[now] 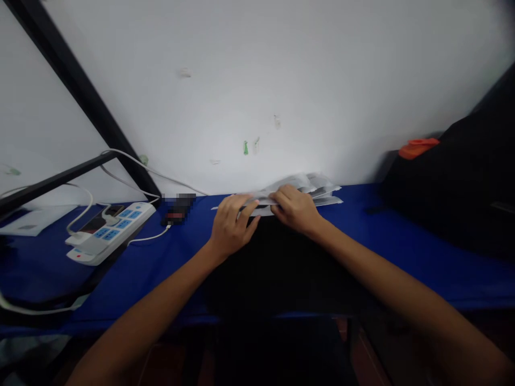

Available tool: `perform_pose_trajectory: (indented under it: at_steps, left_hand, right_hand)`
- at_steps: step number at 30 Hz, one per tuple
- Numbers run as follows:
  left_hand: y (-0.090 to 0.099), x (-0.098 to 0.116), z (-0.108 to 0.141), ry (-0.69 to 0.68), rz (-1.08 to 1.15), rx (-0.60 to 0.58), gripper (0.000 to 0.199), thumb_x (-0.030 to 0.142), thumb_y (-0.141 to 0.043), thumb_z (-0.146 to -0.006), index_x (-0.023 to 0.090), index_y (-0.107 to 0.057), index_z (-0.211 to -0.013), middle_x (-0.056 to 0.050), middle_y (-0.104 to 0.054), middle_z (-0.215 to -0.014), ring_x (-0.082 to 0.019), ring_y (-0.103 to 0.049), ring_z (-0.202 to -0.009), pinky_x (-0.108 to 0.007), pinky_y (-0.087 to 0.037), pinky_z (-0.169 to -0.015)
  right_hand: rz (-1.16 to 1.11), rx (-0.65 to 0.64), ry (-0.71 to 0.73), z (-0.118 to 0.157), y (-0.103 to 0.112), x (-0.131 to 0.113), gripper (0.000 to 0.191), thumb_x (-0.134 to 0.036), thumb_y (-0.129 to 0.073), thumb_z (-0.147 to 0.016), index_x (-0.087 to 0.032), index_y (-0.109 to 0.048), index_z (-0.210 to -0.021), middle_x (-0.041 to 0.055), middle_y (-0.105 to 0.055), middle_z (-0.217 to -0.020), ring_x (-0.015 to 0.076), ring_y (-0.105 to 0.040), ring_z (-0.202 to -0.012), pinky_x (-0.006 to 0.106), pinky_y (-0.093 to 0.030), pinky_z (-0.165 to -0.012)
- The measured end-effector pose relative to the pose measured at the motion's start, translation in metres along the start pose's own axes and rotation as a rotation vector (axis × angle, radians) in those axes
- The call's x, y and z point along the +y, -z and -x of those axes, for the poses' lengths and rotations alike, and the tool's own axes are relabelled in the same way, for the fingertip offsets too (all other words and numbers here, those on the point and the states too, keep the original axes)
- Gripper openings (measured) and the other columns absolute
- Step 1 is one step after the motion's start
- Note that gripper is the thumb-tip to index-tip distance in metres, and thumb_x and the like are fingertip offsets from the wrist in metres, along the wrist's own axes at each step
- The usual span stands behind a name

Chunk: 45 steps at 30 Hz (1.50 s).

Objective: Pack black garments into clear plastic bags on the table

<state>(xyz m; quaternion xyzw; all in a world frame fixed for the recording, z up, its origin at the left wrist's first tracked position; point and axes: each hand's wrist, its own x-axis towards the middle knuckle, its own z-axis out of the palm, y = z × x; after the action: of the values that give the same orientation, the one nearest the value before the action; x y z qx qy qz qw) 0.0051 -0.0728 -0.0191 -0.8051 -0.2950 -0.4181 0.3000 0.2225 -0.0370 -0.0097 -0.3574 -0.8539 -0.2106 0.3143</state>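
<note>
A pale white plaster wall (257, 80) fills the upper frame above a long table draped in deep-blue cloth (422, 262). A black fabric bag (450, 209) sits at right, and a white power strip with blue sockets (115, 230) lies at left. At centre, near the table's far edge, a loose sheaf of folded white sheets (300, 187) is gripped by the left hand (233, 222) and right hand (295, 209), set close together and clamped on either side. This even two-handed hold keeps the layers gathered.
</note>
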Motion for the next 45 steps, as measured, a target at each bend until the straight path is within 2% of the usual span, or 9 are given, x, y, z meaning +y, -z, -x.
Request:
perform_pose_trajectory:
  at_steps: [2,5,10,16,23,29,35,40,45]
  left_hand:
    - [0.003,0.006,-0.001,-0.076,0.028,0.034,0.038,0.019,-0.066,-0.088,0.014,-0.055,-0.124,-0.014,-0.066,-0.117,-0.026,-0.061,-0.111,-0.044,-0.048,-0.1]
    - [0.004,0.016,0.002,-0.156,0.099,-0.011,0.022,0.011,-0.059,-0.091,0.017,-0.059,-0.112,-0.007,-0.069,-0.1,-0.021,-0.064,-0.095,-0.037,-0.051,-0.087]
    - [0.006,0.02,0.006,-0.076,0.108,-0.074,0.018,0.011,-0.054,-0.092,0.02,-0.06,-0.106,-0.005,-0.069,-0.096,-0.021,-0.063,-0.09,-0.036,-0.05,-0.08]
    - [0.01,0.023,0.006,-0.072,0.196,-0.032,0.025,0.019,-0.06,-0.092,0.02,-0.056,-0.117,-0.006,-0.068,-0.098,-0.02,-0.064,-0.09,-0.036,-0.052,-0.082]
    - [0.013,0.022,-0.001,-0.115,0.191,-0.025,0.01,0.012,-0.055,-0.093,0.02,-0.057,-0.099,-0.004,-0.068,-0.088,-0.019,-0.062,-0.082,-0.034,-0.049,-0.076]
    - [0.015,-0.025,-0.007,0.028,0.034,-0.094,0.012,0.022,-0.046,-0.099,0.019,-0.056,-0.092,-0.006,-0.067,-0.087,-0.02,-0.058,-0.078,-0.035,-0.043,-0.073]
    - [0.015,-0.063,0.002,0.24,0.02,-0.101,0.025,0.036,-0.042,-0.103,0.019,-0.056,-0.091,-0.006,-0.065,-0.087,-0.02,-0.06,-0.08,-0.032,-0.045,-0.073]
    - [0.008,-0.048,0.011,0.545,0.233,-0.103,0.024,0.04,-0.044,-0.101,0.018,-0.054,-0.104,0.002,-0.061,-0.07,-0.015,-0.06,-0.061,-0.025,-0.044,-0.06]
    - [0.004,-0.025,0.013,0.53,0.353,-0.224,0.023,0.04,-0.044,-0.101,0.02,-0.053,-0.102,0.005,-0.058,-0.062,-0.014,-0.059,-0.054,-0.025,-0.044,-0.057]
  right_hand:
    - [-0.117,0.057,0.084,0.015,0.012,-0.012,0.018,-0.024,-0.045,-0.096,-0.017,-0.061,-0.101,0.0085,-0.063,-0.087,0.0209,-0.054,-0.082,0.03,-0.038,-0.06]
    - [-0.331,0.022,0.142,0.033,0.021,-0.02,0.015,-0.024,-0.049,-0.096,-0.017,-0.06,-0.104,0.0067,-0.063,-0.085,0.0181,-0.055,-0.077,0.029,-0.043,-0.062]
    - [-0.638,-0.04,0.076,0.037,0.03,-0.009,0.016,-0.027,-0.056,-0.094,-0.022,-0.057,-0.109,0.0039,-0.066,-0.092,0.0156,-0.061,-0.077,0.03,-0.051,-0.069]
    - [-0.559,0.022,0.183,0.035,0.031,-0.014,0.008,-0.021,-0.051,-0.096,-0.021,-0.057,-0.101,0.0059,-0.069,-0.089,0.017,-0.064,-0.079,0.031,-0.053,-0.067]
    - [-0.531,0.061,0.206,0.036,0.028,-0.024,0.009,-0.018,-0.049,-0.097,-0.019,-0.059,-0.099,0.0067,-0.071,-0.089,0.0161,-0.065,-0.08,0.029,-0.053,-0.066]
    - [-0.557,0.226,-0.098,0.032,0.035,0.006,0.008,-0.025,-0.057,-0.095,-0.021,-0.063,-0.093,0.004,-0.072,-0.087,0.0163,-0.068,-0.075,0.031,-0.056,-0.066]
    - [-0.831,0.323,-0.501,0.037,0.024,0.042,0.018,-0.04,-0.067,-0.088,-0.023,-0.061,-0.088,0.0001,-0.069,-0.08,0.0167,-0.07,-0.065,0.033,-0.059,-0.06]
    - [-0.825,0.224,-0.476,0.036,0.023,0.043,0.024,-0.045,-0.066,-0.087,-0.022,-0.061,-0.085,-0.0001,-0.067,-0.078,0.0154,-0.067,-0.067,0.031,-0.057,-0.063]
    - [-0.514,-0.039,-0.236,0.032,0.036,0.032,0.024,-0.043,-0.063,-0.089,-0.021,-0.06,-0.078,0.001,-0.064,-0.072,0.0162,-0.06,-0.064,0.032,-0.05,-0.06]
